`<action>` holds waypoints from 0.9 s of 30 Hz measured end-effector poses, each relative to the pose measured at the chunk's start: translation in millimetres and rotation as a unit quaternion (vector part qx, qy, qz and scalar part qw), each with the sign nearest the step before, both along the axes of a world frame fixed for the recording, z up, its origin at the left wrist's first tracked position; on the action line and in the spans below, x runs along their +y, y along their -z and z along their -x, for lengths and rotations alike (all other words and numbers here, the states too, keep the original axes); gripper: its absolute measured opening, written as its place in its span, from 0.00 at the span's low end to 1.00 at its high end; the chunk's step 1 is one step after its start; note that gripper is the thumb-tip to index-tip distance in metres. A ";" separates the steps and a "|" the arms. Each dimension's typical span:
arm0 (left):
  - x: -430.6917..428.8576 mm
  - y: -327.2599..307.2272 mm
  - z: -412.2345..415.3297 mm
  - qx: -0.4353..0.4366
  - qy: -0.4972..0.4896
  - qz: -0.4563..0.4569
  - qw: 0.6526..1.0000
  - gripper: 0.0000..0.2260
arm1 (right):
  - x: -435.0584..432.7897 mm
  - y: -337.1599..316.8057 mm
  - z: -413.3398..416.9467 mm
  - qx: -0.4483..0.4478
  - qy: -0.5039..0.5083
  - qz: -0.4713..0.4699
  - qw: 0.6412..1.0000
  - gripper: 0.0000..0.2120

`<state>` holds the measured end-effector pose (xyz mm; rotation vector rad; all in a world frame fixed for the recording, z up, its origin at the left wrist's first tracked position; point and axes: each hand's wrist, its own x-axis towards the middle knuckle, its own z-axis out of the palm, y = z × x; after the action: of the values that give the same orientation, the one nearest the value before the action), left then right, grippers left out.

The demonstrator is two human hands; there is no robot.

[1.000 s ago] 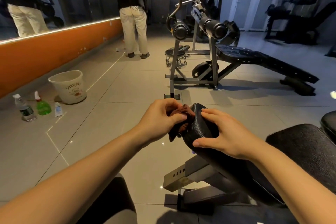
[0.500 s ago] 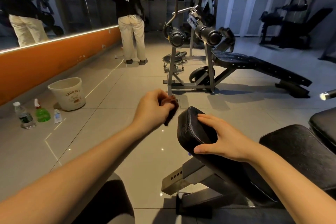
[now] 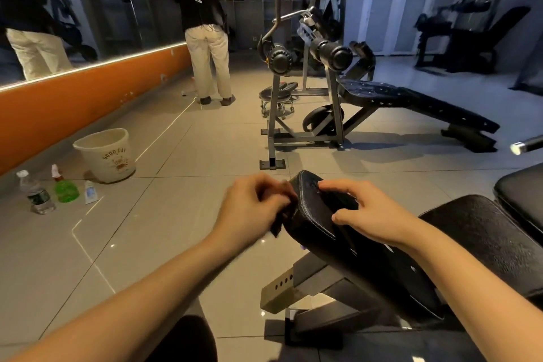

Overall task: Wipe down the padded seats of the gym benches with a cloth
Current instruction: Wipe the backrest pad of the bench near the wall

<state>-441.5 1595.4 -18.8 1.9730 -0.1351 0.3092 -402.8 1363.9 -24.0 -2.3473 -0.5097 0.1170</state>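
Cloth (image 3: 278,225), dark, crumpled, is pinched by left hand (image 3: 249,213); right hand (image 3: 374,216) spreads on stitched seat (image 3: 311,222).

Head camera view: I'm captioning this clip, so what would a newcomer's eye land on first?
Two bare hands at centre: the left hand holds a dark brown cloth against the end of a black padded bench seat, while the right hand rests on top of it. To the left, a white bucket stands on the grey tiled floor by an orange wall band.
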 end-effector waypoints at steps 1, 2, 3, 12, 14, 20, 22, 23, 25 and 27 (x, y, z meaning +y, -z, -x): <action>-5.8 4.2 3.3 0.006 0.018 -0.008 1.000 0.06 | 0.1 -0.4 0.1 -0.008 0.005 -0.004 1.000 0.28; -8.4 5.3 8.9 0.019 0.037 -0.011 0.999 0.05 | -1.0 0.0 -0.8 -0.017 0.012 -0.009 1.000 0.27; -6.9 5.0 13.2 0.039 0.059 -0.013 0.997 0.04 | -2.5 -0.2 -1.5 -0.022 0.022 -0.014 0.999 0.26; -6.3 -10.8 0.8 0.026 -0.016 0.011 0.999 0.03 | -10.3 0.2 -0.8 -0.024 0.070 -0.034 0.997 0.19; -15.9 -7.3 7.7 0.067 0.024 0.024 0.997 0.02 | -13.3 -1.1 0.9 -0.031 0.071 -0.024 0.997 0.19; -10.3 -17.6 9.7 0.050 -0.007 0.036 0.998 0.01 | -30.7 -4.3 3.1 -0.048 0.110 -0.068 0.991 0.18; -17.1 -14.8 11.6 0.049 -0.010 -0.010 0.999 0.01 | -31.0 -5.4 6.3 -0.060 0.107 -0.077 0.989 0.17; -20.9 -13.8 14.1 0.065 0.022 -0.013 0.998 0.01 | -31.1 -5.6 7.5 -0.066 0.105 -0.071 0.990 0.17; -29.1 -15.5 19.7 0.112 0.097 0.016 0.989 0.02 | -33.0 -7.0 9.4 -0.077 0.108 -0.057 0.990 0.17; -36.6 -18.9 23.9 0.097 0.104 0.012 0.990 0.01 | -35.2 -9.5 12.1 -0.089 0.112 -0.050 0.988 0.17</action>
<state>-465.4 1558.8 0.1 1.9349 -0.2078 -0.0170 -414.9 1328.6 -14.5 -2.3095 -0.3256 -0.2203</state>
